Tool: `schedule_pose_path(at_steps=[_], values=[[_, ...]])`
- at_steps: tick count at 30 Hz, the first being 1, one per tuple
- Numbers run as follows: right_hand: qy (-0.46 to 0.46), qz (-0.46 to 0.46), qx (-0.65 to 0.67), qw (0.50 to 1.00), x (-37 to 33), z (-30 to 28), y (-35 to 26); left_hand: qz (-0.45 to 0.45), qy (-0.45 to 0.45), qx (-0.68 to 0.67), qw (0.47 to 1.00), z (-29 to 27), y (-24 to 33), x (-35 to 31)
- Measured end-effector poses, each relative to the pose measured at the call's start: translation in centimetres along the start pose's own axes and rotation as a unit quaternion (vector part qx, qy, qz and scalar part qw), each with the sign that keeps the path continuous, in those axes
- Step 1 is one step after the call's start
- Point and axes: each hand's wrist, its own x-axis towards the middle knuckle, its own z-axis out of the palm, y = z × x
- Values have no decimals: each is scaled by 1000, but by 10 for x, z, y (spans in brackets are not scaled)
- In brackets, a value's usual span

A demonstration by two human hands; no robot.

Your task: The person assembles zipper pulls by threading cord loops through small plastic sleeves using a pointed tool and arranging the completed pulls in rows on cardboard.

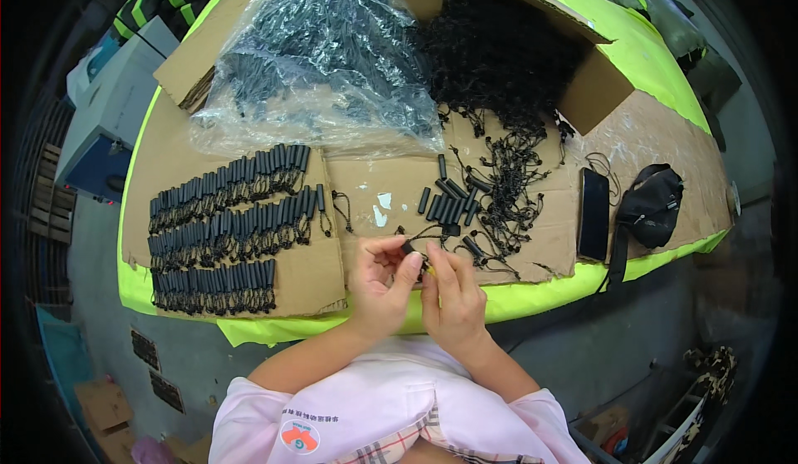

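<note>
While the left hand [384, 288] pinches a black tube [407, 248], partly finger-covered, over the table's near side, the right hand [457, 304] holds its fingertips nearly together alongside; their contents cannot be determined. Loose tubes [451, 210] and tangled cords [509, 186] lie farther right, corded tubes [218, 230] left.

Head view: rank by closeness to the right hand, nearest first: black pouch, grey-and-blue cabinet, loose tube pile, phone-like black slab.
From the right hand:
1. Loose tube pile: just beyond the hand, on the cardboard.
2. Phone-like black slab: to the right.
3. Black pouch: farther right, past the slab.
4. Grey-and-blue cabinet: far left, beyond the table's edge.
</note>
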Motion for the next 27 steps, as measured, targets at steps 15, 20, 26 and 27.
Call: schedule_pose_path(at_steps=[15, 20, 26, 27], values=[[36, 114, -105, 987, 24, -30, 81, 9, 10, 678, 735, -141, 68, -5], [-60, 166, -180, 968, 32, -39, 84, 93, 41, 684, 722, -110, 63, 13], [-69, 183, -174, 965, 29, -35, 91, 147, -164, 542, 811, -16, 35, 65], [-57, 209, -146, 965, 27, -36, 93, 124, -187, 557, 800, -7, 18, 76]])
